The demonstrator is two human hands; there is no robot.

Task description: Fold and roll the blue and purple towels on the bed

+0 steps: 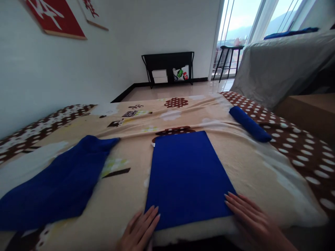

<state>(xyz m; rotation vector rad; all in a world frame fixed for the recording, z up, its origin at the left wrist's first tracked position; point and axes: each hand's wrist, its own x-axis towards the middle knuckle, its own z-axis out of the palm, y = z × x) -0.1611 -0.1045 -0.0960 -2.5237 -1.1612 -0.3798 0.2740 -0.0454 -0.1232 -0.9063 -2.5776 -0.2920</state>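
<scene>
A blue towel point(185, 174) lies flat, as a neat rectangle, on the patterned blanket point(125, 198) in front of me. A small white tag shows at its far left corner. My left hand point(141, 228) rests with fingers stretched out at the towel's near left corner. On the other side, my right hand point(248, 214) lies flat, its fingertips on the near right corner. To the left a second blue towel point(57, 181) is spread loosely with wrinkles. Farther off at the right sits a blue towel rolled into a tube point(250, 123).
The blanket has a brown border with white dots point(300, 146). Beyond it, a black rack point(169, 59) with white boxes stands by the wall. At the right are a cloth-covered piece of furniture point(277, 66), a cardboard box point(309, 111) and a dark stool point(230, 52) near the window.
</scene>
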